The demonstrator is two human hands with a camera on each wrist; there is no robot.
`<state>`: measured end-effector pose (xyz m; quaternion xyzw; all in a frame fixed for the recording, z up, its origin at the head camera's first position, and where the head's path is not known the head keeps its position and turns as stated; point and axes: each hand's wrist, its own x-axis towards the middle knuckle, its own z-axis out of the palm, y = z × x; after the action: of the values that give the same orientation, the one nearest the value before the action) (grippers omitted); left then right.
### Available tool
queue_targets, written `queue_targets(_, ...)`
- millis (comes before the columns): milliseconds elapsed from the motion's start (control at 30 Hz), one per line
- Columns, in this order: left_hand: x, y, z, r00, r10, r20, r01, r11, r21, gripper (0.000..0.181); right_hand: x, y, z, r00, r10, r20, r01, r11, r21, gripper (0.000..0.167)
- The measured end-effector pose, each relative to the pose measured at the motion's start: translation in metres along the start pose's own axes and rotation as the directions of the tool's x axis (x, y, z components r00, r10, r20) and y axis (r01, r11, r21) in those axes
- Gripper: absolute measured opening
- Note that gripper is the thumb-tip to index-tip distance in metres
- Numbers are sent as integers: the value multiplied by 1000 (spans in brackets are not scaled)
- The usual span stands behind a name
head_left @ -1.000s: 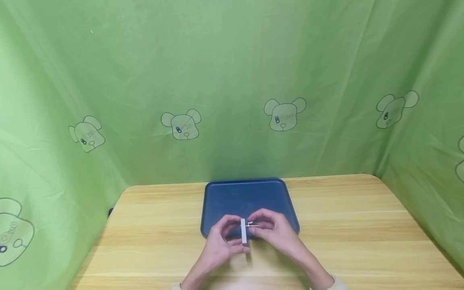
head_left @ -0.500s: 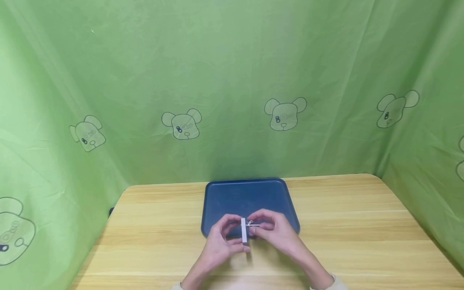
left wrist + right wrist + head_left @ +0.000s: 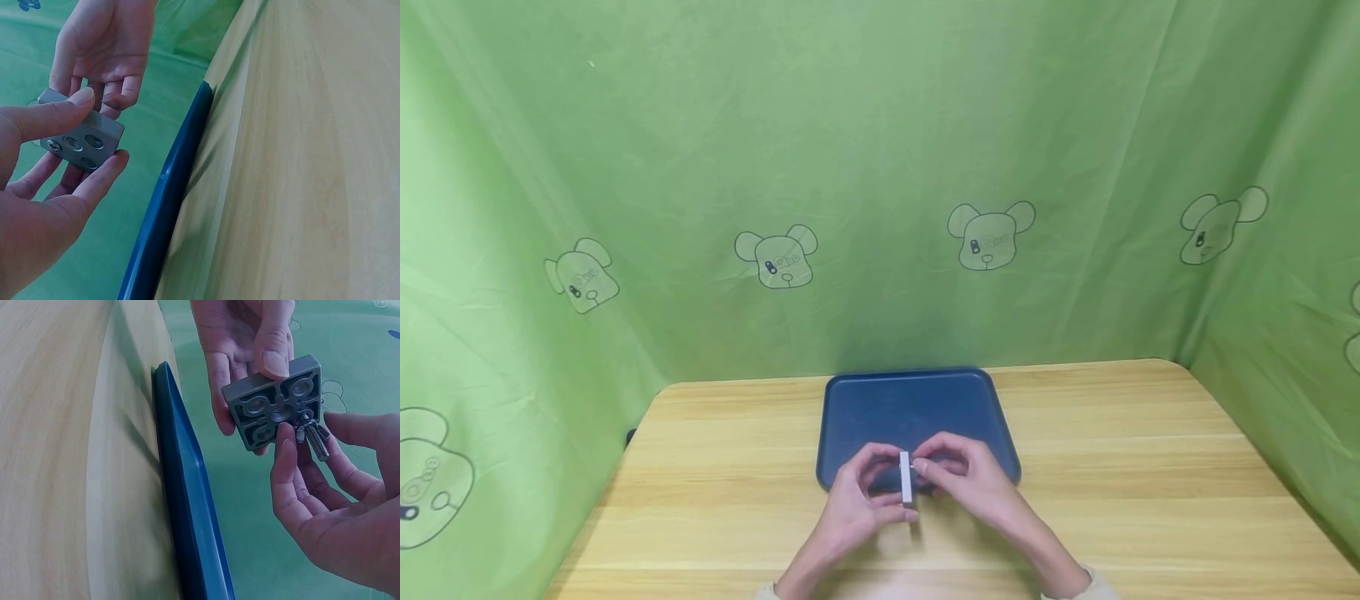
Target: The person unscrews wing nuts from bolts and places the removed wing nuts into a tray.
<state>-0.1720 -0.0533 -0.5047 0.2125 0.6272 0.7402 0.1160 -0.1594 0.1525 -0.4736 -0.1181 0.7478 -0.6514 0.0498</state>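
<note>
Held on edge over the tray's near side is a grey square metal block [image 3: 906, 485] with several round holes. My left hand [image 3: 859, 498] grips it by its edges, thumb on one side and fingers on the other. A threaded bolt [image 3: 319, 447] sticks out of one corner hole, and its round head [image 3: 54, 145] shows on the opposite face. On the bolt, close to the block, sits a wing nut [image 3: 301, 434]. My right hand [image 3: 967, 477] has its thumb and fingertips about that wing nut, pinching it. In the head view those fingers hide most of the bolt.
A blue tray [image 3: 910, 400] lies on the wooden table [image 3: 1112, 450] beyond the hands. A green curtain [image 3: 880, 150] printed with bear heads surrounds the table at the back and sides.
The right thumb and fingers have shifted on the wing nut, so the bolt, visible earlier in the head view, is now mostly covered. The left hand and block have stayed nearly still.
</note>
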Motion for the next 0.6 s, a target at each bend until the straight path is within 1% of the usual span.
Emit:
queue_targets(300, 0, 1, 0, 1000, 0, 2, 0, 1000, -1, 70, 1, 0, -2, 1000, 10, -16, -11, 999, -43, 23)
queue_targets(600, 0, 1, 1, 1000, 0, -6, 0, 1000, 5, 69, 0, -2, -2, 1000, 6, -22, -7, 999, -50, 21)
